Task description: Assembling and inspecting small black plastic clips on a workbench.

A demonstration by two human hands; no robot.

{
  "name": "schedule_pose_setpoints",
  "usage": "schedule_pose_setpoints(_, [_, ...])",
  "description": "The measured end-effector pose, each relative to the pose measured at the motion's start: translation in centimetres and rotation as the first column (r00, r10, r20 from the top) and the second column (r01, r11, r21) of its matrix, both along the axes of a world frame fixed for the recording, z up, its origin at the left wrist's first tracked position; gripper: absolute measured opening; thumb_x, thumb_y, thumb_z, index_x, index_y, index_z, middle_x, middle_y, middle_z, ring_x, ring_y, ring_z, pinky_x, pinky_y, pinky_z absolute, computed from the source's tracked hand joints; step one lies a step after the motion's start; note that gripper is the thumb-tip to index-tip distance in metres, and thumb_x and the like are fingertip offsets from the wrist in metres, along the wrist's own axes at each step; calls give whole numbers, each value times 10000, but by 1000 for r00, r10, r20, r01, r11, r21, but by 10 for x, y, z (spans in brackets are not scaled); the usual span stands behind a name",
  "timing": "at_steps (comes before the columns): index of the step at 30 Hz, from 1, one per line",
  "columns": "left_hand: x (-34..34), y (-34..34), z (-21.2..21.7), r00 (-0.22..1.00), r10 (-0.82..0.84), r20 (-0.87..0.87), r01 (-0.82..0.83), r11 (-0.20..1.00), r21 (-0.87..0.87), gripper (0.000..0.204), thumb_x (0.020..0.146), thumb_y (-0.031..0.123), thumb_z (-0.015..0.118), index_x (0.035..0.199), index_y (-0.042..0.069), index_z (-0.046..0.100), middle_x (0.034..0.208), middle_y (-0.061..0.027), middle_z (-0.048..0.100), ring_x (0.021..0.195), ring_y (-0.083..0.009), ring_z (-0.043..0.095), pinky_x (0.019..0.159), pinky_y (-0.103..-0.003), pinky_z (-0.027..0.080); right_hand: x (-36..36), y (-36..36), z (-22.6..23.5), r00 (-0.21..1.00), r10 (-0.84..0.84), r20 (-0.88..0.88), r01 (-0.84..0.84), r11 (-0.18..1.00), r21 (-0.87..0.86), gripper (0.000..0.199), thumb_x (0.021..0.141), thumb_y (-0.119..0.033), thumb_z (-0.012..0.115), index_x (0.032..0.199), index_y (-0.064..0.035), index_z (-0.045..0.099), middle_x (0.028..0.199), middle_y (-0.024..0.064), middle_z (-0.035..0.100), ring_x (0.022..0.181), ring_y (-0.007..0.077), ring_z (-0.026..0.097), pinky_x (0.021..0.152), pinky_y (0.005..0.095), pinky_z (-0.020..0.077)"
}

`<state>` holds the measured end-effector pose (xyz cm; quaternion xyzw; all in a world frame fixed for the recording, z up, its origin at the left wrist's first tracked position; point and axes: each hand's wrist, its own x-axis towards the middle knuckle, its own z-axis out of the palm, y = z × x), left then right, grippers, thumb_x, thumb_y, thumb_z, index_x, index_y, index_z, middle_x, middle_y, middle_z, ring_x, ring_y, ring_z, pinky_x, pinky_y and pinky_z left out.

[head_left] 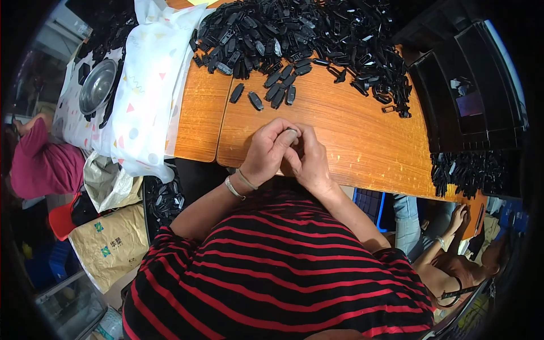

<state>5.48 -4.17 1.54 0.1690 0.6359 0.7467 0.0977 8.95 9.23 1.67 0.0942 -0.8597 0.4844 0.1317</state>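
Observation:
My left hand (pixel 265 152) and my right hand (pixel 311 161) meet over the near edge of the wooden table (pixel 351 141). Both have their fingers curled inward, with thumbs and fingertips pressed close together. Whatever lies between the fingertips is hidden or too small to name. Just beyond my hands lie several loose black oval plastic pieces (pixel 255 101), flat on the wood. Behind them a large heap of similar black plastic parts (pixel 283 34) spreads across the far side of the table.
A white patterned cloth (pixel 144 85) covers the left side, with a metal bowl (pixel 98 88) beyond. A black box (pixel 470 85) stands at the right, near more black parts (pixel 473 173). One person (pixel 48 164) is at the left, another (pixel 453 266) at the lower right.

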Motion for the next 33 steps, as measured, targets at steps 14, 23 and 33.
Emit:
schedule_pose_setpoints(14, [22, -188, 46, 986, -164, -1, 56, 345, -937, 185, 887, 180, 627, 952, 17, 685, 836, -130, 664, 776, -269, 638, 710, -344, 491, -62, 51, 2, 992, 121, 46, -127, 977, 170, 213, 814, -142, 750, 991, -44, 682, 832, 93, 654, 784, 187, 649, 696, 303, 524])
schedule_pose_setpoints(23, [-38, -101, 44, 781, -142, -608, -454, 539, -710, 218, 787, 15, 668, 1003, 46, 657, 941, -120, 635, 866, -319, 620, 744, -359, 501, -140, 130, 9, 982, -123, -141, 186, 639, 746, 207, 816, -21, 598, 1016, -45, 645, 967, 180, 600, 805, 367, 658, 713, 436, 547])
schedule_pose_setpoints(33, [-87, -63, 8, 675, -390, -626, -401, 519, -755, 199, 782, 68, 668, 979, 63, 639, 935, -83, 605, 884, -289, 593, 728, -372, 497, -143, 129, 24, 997, -48, 54, 7, 813, 582, 235, 838, -100, 704, 983, -7, 545, 789, 149, 638, 719, 313, 638, 639, 406, 502])
